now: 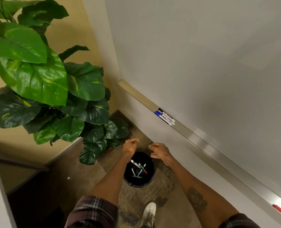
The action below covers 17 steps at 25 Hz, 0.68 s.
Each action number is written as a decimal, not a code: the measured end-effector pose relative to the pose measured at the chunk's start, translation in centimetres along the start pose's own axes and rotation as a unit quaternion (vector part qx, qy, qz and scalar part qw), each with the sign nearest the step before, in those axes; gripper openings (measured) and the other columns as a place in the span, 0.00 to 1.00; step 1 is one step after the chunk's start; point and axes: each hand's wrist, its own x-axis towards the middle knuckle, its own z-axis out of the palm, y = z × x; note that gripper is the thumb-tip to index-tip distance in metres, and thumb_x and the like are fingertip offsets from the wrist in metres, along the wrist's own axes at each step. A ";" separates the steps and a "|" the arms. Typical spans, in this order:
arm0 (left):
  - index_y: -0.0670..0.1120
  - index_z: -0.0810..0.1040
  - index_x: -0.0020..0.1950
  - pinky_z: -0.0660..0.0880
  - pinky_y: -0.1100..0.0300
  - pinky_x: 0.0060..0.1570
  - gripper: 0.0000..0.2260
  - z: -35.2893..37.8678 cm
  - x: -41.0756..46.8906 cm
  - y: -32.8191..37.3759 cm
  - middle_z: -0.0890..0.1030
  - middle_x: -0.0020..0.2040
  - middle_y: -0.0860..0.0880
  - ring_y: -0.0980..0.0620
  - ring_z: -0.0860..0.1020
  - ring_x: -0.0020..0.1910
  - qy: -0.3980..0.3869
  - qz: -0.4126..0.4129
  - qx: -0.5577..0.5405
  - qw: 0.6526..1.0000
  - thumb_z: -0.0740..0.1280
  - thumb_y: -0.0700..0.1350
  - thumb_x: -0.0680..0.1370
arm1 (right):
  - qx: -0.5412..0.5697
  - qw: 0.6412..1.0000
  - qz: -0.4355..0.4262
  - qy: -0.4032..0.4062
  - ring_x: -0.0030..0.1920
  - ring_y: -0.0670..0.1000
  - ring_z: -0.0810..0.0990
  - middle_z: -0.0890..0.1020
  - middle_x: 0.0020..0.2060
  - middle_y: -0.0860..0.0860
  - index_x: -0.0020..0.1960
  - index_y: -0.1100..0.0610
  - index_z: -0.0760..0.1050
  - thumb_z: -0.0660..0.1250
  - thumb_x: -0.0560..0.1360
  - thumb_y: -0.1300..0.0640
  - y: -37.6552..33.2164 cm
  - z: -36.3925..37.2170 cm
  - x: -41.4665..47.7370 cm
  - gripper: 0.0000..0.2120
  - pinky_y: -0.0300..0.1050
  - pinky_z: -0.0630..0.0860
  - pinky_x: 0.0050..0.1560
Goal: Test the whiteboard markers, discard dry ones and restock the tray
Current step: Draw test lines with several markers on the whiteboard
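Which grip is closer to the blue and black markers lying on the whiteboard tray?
Right. The right grip hangs just below the markers; the left grip is farther left, above the bin.

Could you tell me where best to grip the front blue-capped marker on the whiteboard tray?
Pinch the blue-capped marker by its white barrel mid-length, from above on the room side: it lies along the tray, with other markers and the whiteboard behind it.

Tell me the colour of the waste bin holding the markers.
Black: the round black waste bin shows best in the head view.
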 end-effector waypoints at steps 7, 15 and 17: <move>0.43 0.84 0.59 0.73 0.62 0.62 0.10 5.0 -2.1 4.1 0.84 0.57 0.48 0.53 0.80 0.58 -0.047 0.047 -0.039 0.997 0.66 0.41 0.81 | -0.002 0.999 -0.011 0.039 0.49 0.57 0.85 0.82 0.55 0.59 0.57 0.60 0.80 0.68 0.78 0.59 1.4 -5.5 -1.8 0.09 0.47 0.83 0.51; 0.43 0.80 0.64 0.74 0.52 0.66 0.12 12.7 -7.1 8.7 0.81 0.62 0.46 0.48 0.79 0.60 -0.151 0.100 -0.014 0.983 0.63 0.41 0.82 | -0.008 0.991 -0.071 0.112 0.50 0.53 0.83 0.82 0.53 0.53 0.58 0.57 0.80 0.65 0.79 0.58 3.3 -13.9 -7.3 0.09 0.38 0.80 0.46; 0.44 0.79 0.65 0.74 0.50 0.66 0.13 14.6 -8.6 9.9 0.81 0.62 0.47 0.48 0.79 0.60 -0.166 0.119 0.003 0.979 0.64 0.43 0.82 | -0.008 0.988 -0.081 0.134 0.52 0.52 0.81 0.81 0.52 0.51 0.58 0.57 0.80 0.65 0.80 0.57 4.1 -16.1 -8.7 0.10 0.40 0.79 0.48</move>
